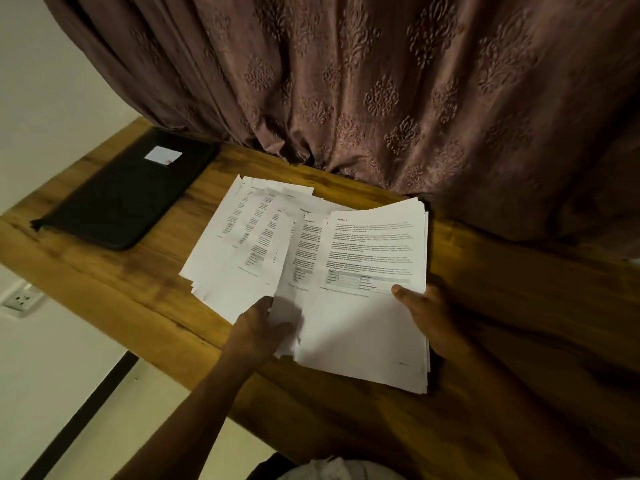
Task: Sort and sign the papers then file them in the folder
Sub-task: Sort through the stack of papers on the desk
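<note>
Now sorting: right hand [420, 308] grips the stack [363, 327]; left hand [261, 327] apparently pinches one sheet [289, 292], probably bound for the spread pile [239, 237] mid-desk [121, 282]

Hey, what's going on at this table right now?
A person is mid-sort. The right hand grips a stack by its edge, thumb on top, while the left hand pinches loose sheets beside it. A fanned pile lies on the wooden table. The black folder sits closed at the far left, untouched.

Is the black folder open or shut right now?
Shut. The black folder lies flat on the table, cover closed, white label facing up; the papers are outside it.
</note>
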